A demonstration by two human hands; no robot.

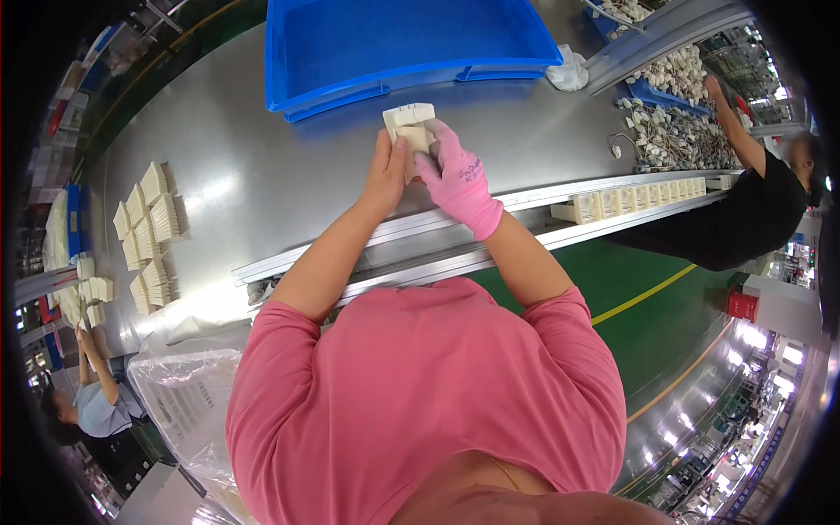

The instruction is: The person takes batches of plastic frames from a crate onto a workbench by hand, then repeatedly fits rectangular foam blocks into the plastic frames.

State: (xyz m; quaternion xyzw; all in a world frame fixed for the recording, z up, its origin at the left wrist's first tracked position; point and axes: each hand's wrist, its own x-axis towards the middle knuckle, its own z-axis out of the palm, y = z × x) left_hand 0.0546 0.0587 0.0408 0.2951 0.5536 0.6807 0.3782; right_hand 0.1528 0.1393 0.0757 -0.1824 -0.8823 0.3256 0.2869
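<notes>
At eight to nine o'clock from the hands, ribbed cream plastic pieces (164, 219) stand in close stacks on the brushed-steel table (245, 140), probably grouped tightly to save room within left-hand reach. A clear-plastic-lined white crate (188, 394) sits at seven o'clock. At twelve, the shallow blue plastic tray (420, 77) lies just beyond the work, leaving its near wall easily reachable. The bare left hand (385, 178) grips the left side of a cream rectangular plastic housing (409, 122), held centrally before the tray; the pink-gloved right hand (457, 179) clasps its right side, apparently steadying it between both. Whether it touches the table, I cannot tell. Between three and four o'clock, cream box-shaped modules (643, 200) line up between silver aluminium rails (560, 192), which likely keep them aligned.
</notes>
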